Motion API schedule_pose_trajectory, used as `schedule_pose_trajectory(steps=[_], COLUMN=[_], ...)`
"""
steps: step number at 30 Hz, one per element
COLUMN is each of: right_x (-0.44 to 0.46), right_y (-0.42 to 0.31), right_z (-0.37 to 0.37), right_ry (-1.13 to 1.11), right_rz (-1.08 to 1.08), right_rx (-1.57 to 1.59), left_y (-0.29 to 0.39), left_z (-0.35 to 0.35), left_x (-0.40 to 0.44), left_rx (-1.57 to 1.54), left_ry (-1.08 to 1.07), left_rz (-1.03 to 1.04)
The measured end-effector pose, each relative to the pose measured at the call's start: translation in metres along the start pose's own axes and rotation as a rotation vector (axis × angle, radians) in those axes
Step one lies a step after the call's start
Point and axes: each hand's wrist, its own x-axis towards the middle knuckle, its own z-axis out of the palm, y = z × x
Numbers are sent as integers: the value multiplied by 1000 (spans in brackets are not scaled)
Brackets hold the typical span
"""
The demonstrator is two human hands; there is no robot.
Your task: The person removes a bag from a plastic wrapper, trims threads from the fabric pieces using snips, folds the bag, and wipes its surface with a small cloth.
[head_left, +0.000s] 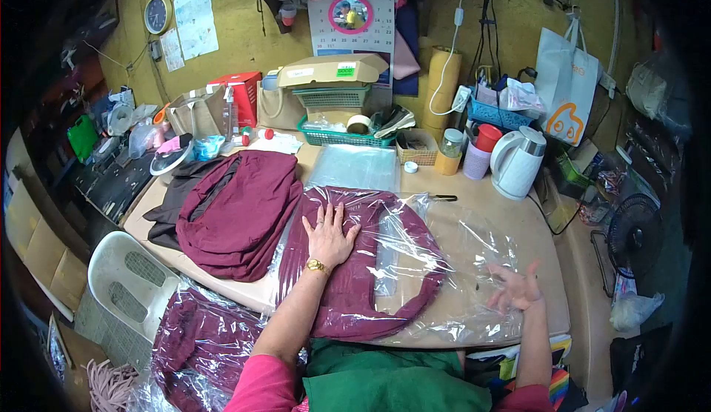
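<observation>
My left hand [331,238] lies flat with fingers spread on a maroon cloth piece [337,293] that looks like a shoulder bag with a wide curved strap. A clear plastic bag [474,253] covers the cloth and stretches past it to the right. At the plastic's right end is my right hand [516,287], its fingers apart and partly blurred behind the film; whether it is inside or beneath the plastic, I cannot tell. Beside the wrapped piece, to the left, lies a pile of maroon cloth [244,212] over dark grey cloth [170,212].
A stack of clear plastic bags [355,166] lies behind the cloth. Farther back are a green basket [348,139], a jar [449,156] and a white kettle [518,161]. Plastic-wrapped maroon cloth [196,345] rests on a white chair [122,271] at left. A fan [633,230] stands right.
</observation>
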Motion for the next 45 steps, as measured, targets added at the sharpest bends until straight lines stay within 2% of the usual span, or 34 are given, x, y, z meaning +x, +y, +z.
schedule_pose_trajectory(steps=[3,5,6,8,9,10,11,12,13,15,16,17,18,19,21,22,23,24,25,26,27,28,29,30,31,32,33,34,35,37,38,43,44,45], right_x=[-10,-13,-13,8,16,24,29,32,36,40,41,40,32,27,15,10,9,8,6,5,3,1,-2,-5,-7,-9,-9,-11,-12,-14,-16,-25,-26,-26], right_y=[1,-2,-9,-19,-26,-34,-42,-49,-54,-65,-72,-75,-79,-78,-69,-67,-70,-74,-76,-79,-83,-88,-93,-96,-97,-98,-98,-100,-100,-102,-101,-103,-101,-99], right_z=[-2,1,8,68,85,100,107,107,105,104,104,102,87,72,50,54,64,70,71,72,72,73,75,76,75,72,69,69,71,90,92,93,88,79], right_ry=[-13,64,88,272,268,136,4,1,-79,-157,-275,-392,-402,-396,-44,-33,240,525,537,570,596,607,636,662,671,672,670,663,670,639,642,769,772,720], right_rz=[-200,-152,-135,-48,-44,-113,-183,-181,-240,-301,-273,-241,-197,-193,69,76,86,99,107,-101,-304,-306,-430,-553,-554,-677,-799,-821,-823,-969,-969,-977,-978,-954], right_rx=[-20,-385,-513,-585,-584,-578,-570,-573,-602,-629,-684,-737,-862,-858,-1261,-1249,-1456,-1649,-1637,-1435,-1226,-1221,-1148,-1072,-1069,-1091,-1112,-1169,-1165,-1471,-1468,-1735,-1732,-1557], left_y=[1,16,39,98,126,153,173,187,193,202,199,193,189,182,165,157,150,140,132,122,112,106,100,95,89,86,83,80,75,64,57,39,33,31], left_z=[-8,-3,-22,-98,-110,-118,-125,-132,-139,-156,-158,-161,-169,-179,-211,-223,-231,-238,-237,-239,-244,-250,-255,-262,-268,-271,-272,-274,-273,-270,-271,-278,-277,-276], left_x=[8,5,-3,-33,-43,-55,-61,-61,-56,-37,-23,-10,7,12,23,28,33,37,44,53,56,55,51,50,50,50,49,49,51,56,59,47,49,48], left_rx=[-24,-144,-49,-508,-540,-366,-380,-393,-394,-232,-335,-298,-321,-554,-816,-932,-1116,-1171,-1341,-1394,-1391,-1387,-1349,-1213,-1079,-1077,-838,-600,-597,-371,-235,-248,-314,-382], left_ry=[76,283,331,38,11,181,257,334,336,-138,53,29,-4,39,-193,-223,-368,-446,-459,-444,-400,-367,-356,-342,-326,-332,-232,-134,-138,109,198,213,232,252], left_rz=[23,63,213,624,849,971,1096,1221,1219,1205,1316,1296,1280,1281,1265,1241,1161,1037,1016,1096,1041,940,860,817,774,780,770,752,756,857,879,736,743,749])
